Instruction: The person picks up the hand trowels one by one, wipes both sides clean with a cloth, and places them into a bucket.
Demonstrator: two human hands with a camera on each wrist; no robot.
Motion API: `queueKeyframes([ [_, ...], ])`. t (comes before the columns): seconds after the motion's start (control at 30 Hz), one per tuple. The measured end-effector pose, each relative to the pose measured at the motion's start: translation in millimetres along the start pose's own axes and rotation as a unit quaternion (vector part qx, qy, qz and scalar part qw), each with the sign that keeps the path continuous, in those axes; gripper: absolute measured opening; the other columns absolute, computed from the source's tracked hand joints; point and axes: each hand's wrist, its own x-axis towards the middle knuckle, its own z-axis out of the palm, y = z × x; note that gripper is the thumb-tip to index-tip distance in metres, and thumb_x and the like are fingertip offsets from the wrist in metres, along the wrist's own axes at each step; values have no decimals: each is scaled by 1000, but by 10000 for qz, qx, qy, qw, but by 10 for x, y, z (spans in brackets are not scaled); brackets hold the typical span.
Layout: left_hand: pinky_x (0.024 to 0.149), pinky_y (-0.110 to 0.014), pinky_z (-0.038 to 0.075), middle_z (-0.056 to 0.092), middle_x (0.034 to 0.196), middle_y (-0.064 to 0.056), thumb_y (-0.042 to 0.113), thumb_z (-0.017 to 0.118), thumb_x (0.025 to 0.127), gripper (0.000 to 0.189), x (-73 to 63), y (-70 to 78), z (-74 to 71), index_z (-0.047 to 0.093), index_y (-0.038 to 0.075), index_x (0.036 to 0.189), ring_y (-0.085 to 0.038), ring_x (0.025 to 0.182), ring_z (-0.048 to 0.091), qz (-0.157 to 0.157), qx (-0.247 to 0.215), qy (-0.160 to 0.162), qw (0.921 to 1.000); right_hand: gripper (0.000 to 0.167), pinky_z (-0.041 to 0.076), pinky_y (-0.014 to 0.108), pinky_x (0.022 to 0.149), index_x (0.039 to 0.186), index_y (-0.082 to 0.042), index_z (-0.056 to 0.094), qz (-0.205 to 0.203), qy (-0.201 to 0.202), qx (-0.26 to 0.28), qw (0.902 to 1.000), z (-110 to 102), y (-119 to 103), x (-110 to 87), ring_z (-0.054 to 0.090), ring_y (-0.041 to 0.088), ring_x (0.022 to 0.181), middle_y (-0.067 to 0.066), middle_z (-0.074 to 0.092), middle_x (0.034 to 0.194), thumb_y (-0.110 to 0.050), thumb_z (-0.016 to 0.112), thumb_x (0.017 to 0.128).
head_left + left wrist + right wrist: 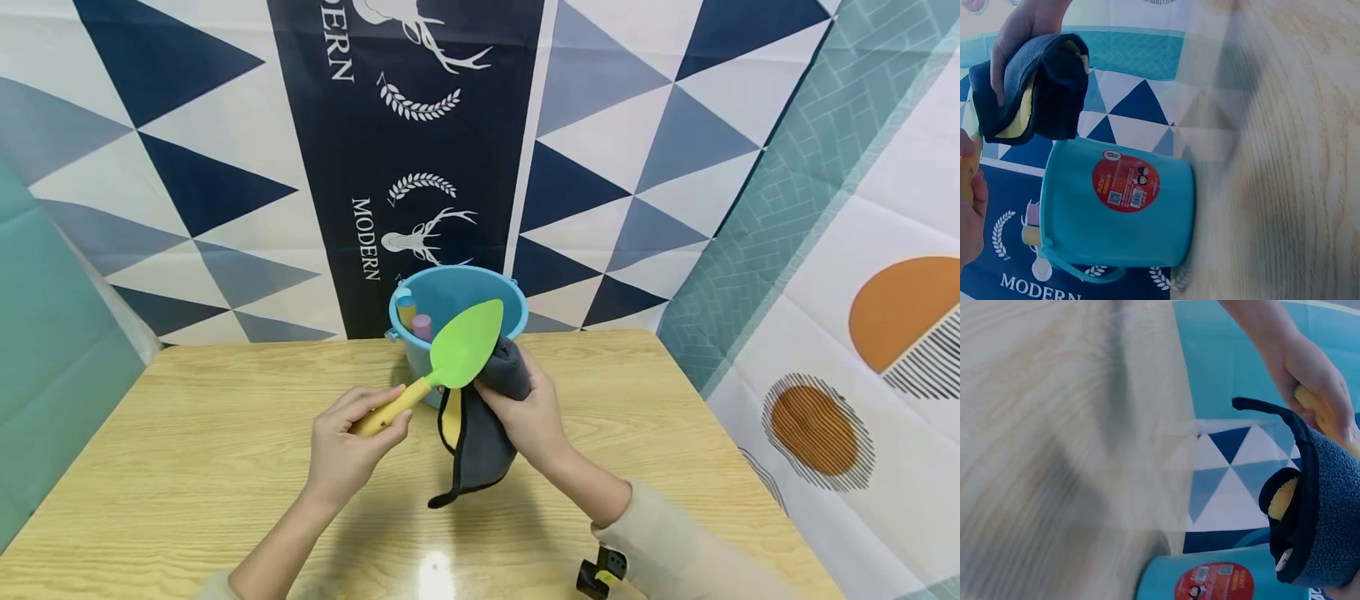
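Observation:
My left hand grips the yellow handle of a toy shovel, whose green blade points up and away to the right. A dark grey towel is bunched in my right hand, with one black-edged corner hanging down. Yellow fabric shows inside its folds in the left wrist view, and the towel's fuzzy outer face fills the right side of the right wrist view. In the head view, the blade overlaps the towel. Both are held in front of a blue bucket.
The bucket stands upright at the table's far edge, a red round label on its side. A yellow item with a blue top and a pink item poke up inside it. Behind the wooden table hangs patterned cloth.

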Motion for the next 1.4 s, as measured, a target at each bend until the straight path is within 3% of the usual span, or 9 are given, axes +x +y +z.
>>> queueKeyframes([
  [0.2,53,-16,48,69,92,-9,-4,75,71,29,24,-20,-2,72,1,99,-3,75,57,1,29,111,9999,54,47,35,95,133,-14,50,-61,-203,-325,9992,14,0,-38,54,24,118,10,55,130,-2,66,83],
  [0.47,53,-14,47,68,89,-11,-7,75,69,27,-6,-77,-47,73,0,95,-1,75,57,36,141,163,9998,52,49,26,89,132,-14,49,-256,687,-383,9966,-154,-91,90,56,15,110,8,56,126,-4,66,84],
  [0.57,54,-14,48,69,90,-10,-7,76,69,27,-12,-84,-49,73,0,95,0,77,57,84,216,144,9996,52,49,23,88,133,-14,48,-362,829,-348,9953,-198,-117,134,55,11,109,7,55,126,-4,65,85],
  [0.87,53,-14,46,67,86,-12,-7,75,69,29,11,-58,44,73,1,97,-3,72,56,320,143,225,9991,53,49,23,87,132,-11,48,-411,849,-41,9955,-108,-131,107,55,11,107,7,55,122,-2,66,83],
  [1.1,49,-14,44,68,88,-10,-4,75,71,30,43,-36,81,73,2,100,-2,70,55,131,335,453,9983,49,50,25,86,128,-8,50,-607,607,-138,9962,13,-88,20,54,11,107,10,56,121,0,66,82],
  [1.4,51,-13,47,69,91,-11,-3,75,72,29,69,-36,87,73,2,100,-1,71,57,-87,189,625,9978,46,49,28,88,125,-8,52,-871,128,-303,9957,88,3,-87,55,11,110,12,58,122,1,66,82],
])
